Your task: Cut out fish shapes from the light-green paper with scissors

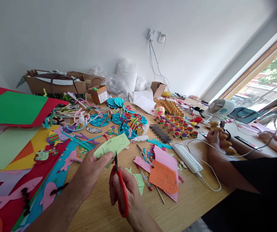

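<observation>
Pinched in my left hand [97,164] is a piece of light green paper [121,141] with a fish outline drawn on it. My right hand [128,183] is wrapped round red-handled scissors [124,196]. Their dark blades point up and meet the lower edge of the green paper, close to my left thumb. Below and to the right, green paper scraps [138,182] lie on the wooden table [92,206]. An orange paper [163,177] with fish drawings rests on a pink sheet [163,154] beside several pens.
Coloured sheets [15,108] and pink paper fish [48,196] cover the left side. Blue decorated plates [99,120] and painted egg cartons [177,124] stand behind. A white power strip [188,158] lies at right, near a co-worker's hand [213,137] on a carton piece.
</observation>
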